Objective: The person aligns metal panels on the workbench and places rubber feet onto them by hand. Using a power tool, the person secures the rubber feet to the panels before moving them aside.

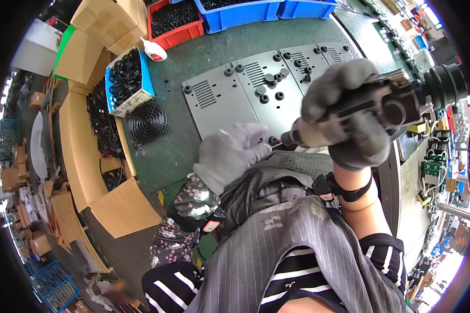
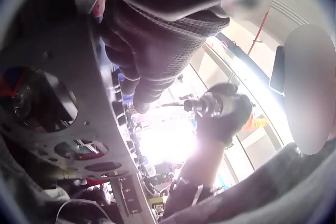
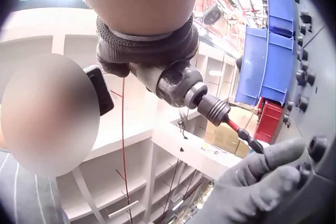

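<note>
My right hand (image 1: 350, 99) grips a power screwdriver (image 1: 316, 133), its nose pointing left toward a black rubber foot (image 1: 273, 141) at the near edge of the grey slotted metal panels (image 1: 214, 112). In the right wrist view, the driver's long bit (image 3: 242, 134) reaches down close above the fingers of my gloved left hand (image 3: 252, 192). That hand (image 1: 230, 154) lies at the panel's near edge, with thumb and fingertips pinching at the rubber foot. More black feet (image 1: 264, 98) stand on the panels, several of them grouped in the middle.
Blue bins (image 1: 240, 18) and a red bin (image 1: 175, 31) of small black parts line the table's back. A white bottle (image 1: 154, 50), a box of black parts (image 1: 128, 83) and a round fan guard (image 1: 149, 122) sit left. An open cardboard box (image 1: 125, 208) stands beside the table.
</note>
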`<state>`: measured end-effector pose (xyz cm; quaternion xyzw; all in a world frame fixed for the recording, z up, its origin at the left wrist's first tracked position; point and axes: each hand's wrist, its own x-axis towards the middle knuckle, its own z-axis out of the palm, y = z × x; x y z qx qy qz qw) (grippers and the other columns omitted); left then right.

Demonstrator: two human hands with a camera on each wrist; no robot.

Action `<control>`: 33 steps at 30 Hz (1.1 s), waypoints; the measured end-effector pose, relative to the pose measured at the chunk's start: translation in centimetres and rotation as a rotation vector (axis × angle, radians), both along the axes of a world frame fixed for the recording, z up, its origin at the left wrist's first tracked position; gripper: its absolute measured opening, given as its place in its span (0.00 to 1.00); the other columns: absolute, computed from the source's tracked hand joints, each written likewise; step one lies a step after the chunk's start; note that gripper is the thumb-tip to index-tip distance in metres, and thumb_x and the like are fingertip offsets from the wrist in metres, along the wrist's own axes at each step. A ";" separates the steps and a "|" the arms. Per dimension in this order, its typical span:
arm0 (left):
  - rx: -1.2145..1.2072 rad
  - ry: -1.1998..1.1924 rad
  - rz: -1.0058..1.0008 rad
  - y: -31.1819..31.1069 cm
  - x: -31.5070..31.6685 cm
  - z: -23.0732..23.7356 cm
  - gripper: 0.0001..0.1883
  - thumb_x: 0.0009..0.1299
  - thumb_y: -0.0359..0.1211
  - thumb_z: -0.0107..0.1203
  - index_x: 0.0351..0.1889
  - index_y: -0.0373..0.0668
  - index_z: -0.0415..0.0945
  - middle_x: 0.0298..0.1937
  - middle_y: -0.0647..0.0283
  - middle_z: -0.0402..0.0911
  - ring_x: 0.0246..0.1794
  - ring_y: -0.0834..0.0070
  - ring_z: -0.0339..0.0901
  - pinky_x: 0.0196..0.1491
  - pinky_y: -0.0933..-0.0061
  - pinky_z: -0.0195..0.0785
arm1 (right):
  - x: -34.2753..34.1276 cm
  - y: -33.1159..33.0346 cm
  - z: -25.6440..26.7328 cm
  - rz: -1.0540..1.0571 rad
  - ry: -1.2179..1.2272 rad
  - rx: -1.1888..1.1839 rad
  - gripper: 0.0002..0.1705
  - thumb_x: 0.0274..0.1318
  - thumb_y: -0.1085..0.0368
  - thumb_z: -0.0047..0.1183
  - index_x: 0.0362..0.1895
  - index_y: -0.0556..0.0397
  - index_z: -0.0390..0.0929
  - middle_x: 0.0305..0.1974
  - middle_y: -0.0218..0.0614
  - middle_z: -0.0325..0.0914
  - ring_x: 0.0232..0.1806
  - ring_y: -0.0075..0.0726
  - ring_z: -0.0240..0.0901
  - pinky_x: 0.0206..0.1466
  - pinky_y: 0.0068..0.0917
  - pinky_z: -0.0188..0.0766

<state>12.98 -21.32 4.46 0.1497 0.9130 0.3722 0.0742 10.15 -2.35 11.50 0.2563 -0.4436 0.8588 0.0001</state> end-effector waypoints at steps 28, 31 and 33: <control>0.835 -0.738 0.141 2.1 -0.6 1.9 0.13 0.73 0.36 0.40 0.40 0.37 0.72 0.24 0.75 0.63 0.23 0.91 0.57 0.24 0.90 0.50 | 0.4 5.4 -1.1 -0.179 0.116 -0.281 0.28 0.46 0.58 0.48 0.53 0.54 0.64 0.40 0.37 0.65 0.36 0.37 0.63 0.38 0.32 0.61; 0.923 -0.811 0.203 3.4 0.3 1.9 0.17 0.74 0.41 0.39 0.40 0.36 0.70 0.21 0.77 0.60 0.16 0.90 0.53 0.18 0.87 0.43 | 0.8 4.9 -0.6 -0.208 0.131 -0.236 0.29 0.45 0.57 0.48 0.54 0.52 0.64 0.39 0.36 0.64 0.36 0.36 0.63 0.38 0.32 0.61; 0.931 -0.822 0.194 3.6 0.6 1.9 0.17 0.75 0.41 0.38 0.40 0.35 0.69 0.21 0.76 0.60 0.15 0.90 0.52 0.17 0.87 0.43 | 1.1 4.4 -0.4 -0.197 0.097 -0.268 0.28 0.45 0.58 0.47 0.53 0.52 0.64 0.38 0.35 0.64 0.35 0.37 0.63 0.38 0.33 0.61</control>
